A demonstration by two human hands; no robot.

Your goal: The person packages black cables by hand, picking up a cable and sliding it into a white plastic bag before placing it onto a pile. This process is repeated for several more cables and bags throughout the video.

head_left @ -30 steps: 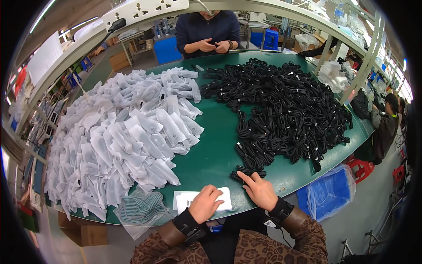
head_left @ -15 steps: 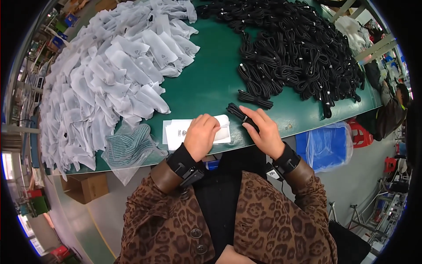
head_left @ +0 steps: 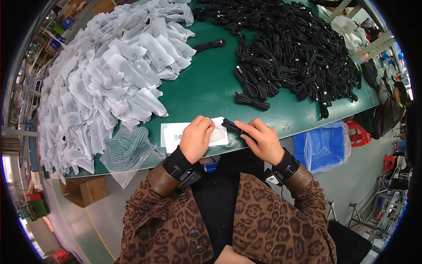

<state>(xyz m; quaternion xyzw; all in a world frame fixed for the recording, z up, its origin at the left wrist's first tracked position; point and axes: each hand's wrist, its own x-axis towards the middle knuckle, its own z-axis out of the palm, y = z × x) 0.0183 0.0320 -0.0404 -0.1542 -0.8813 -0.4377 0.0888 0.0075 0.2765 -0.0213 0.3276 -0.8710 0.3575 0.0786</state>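
Cable (head_left: 229, 125) is poking out near the front edge of the bench (head_left: 206, 90), right hand (head_left: 263, 140) pinching its tail, left hand's (head_left: 196, 137) fingertips pinching a bag (head_left: 219, 137); it's looking light, bendy, mid-bundle seeming surest.

Brown leopard-print jacket (head_left: 277, 211), dark round buttons (head_left: 195, 234), brown cuffs (head_left: 160, 181), black wristbands (head_left: 288, 165)
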